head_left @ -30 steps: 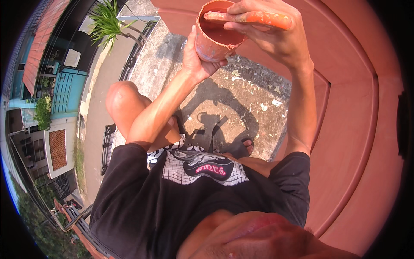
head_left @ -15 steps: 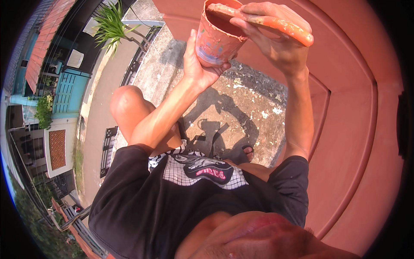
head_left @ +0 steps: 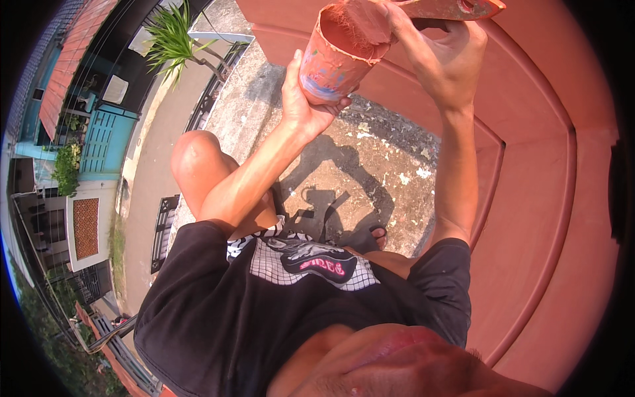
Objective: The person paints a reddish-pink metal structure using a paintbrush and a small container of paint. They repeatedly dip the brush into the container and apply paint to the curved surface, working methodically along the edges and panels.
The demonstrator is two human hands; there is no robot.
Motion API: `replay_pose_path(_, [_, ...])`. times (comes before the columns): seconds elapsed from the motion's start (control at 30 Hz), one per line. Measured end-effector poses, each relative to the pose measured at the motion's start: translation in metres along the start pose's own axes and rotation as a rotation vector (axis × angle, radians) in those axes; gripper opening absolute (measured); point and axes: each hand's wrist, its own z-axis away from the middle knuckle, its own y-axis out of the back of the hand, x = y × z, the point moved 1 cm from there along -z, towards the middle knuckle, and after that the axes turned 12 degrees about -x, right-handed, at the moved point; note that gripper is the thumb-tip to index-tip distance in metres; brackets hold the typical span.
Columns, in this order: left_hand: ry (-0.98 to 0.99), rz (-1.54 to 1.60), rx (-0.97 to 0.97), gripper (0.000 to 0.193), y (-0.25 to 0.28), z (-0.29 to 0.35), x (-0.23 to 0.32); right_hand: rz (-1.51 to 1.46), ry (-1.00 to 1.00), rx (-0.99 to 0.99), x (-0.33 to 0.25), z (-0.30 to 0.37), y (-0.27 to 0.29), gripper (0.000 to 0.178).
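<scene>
The left hand point(head_left: 307, 114) is wrapped around the lower part of a tapered, round cup point(head_left: 336, 74), fingers and thumb curled about its side, and holds it tilted in front of the person, above a concrete ledge point(head_left: 403, 192). The cup's outside is coated in matte brick-red paint with a thick, crusted rim, and smears of blue, white and green mark its side; what it is made of under that coat cannot be told. The right hand point(head_left: 444, 56) grasps a paintbrush point(head_left: 365, 28) between thumb and fingers; the brush's broad, red-clotted bristles lie at the cup's mouth, against the far rim, while its orange, paint-flecked handle points right and leaves the view at the top. The only lettering that stands out is stylised pink script inside a dark shape on the grid-patterned print point(head_left: 314, 261) of the black T-shirt point(head_left: 218, 317). The ledge is rough, weathered and blotched with pale flakes, and a crisp shadow point(head_left: 324, 175) of the person falls across it. On the right rises a smooth wall point(head_left: 532, 145) in the same brick red, stepped with rounded mouldings. Outdoors on the left, a street point(head_left: 153, 142) runs past a turquoise slatted gate point(head_left: 107, 142), an orange-brown lattice panel point(head_left: 86, 228) and a spiky green plant point(head_left: 170, 38).
</scene>
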Motion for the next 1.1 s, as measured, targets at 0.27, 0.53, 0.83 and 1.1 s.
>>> replay_pose_path(0.27, [-0.028, -0.039, 0.05, 0.078, 0.001, 0.002, -0.003, -0.546, -0.434, -0.035, 0.003, 0.002, 0.01, 0.009])
replay_pose_path(0.53, [-0.042, -0.148, 0.093, 0.076, 0.002, -0.001, -0.002, -0.544, -0.442, -0.07, 0.01, 0.015, 0.001, 0.01])
replay_pose_path(0.83, [-0.049, -0.12, 0.079, 0.073, 0.0, -0.001, -0.001, -0.75, -0.654, -0.01, 0.035, 0.028, 0.017, 0.018])
replay_pose_path(1.1, [-0.03, -0.008, 0.104, 0.069, -0.001, 0.002, 0.004, -0.723, -0.649, 0.11, 0.043, 0.019, 0.041, 0.021])
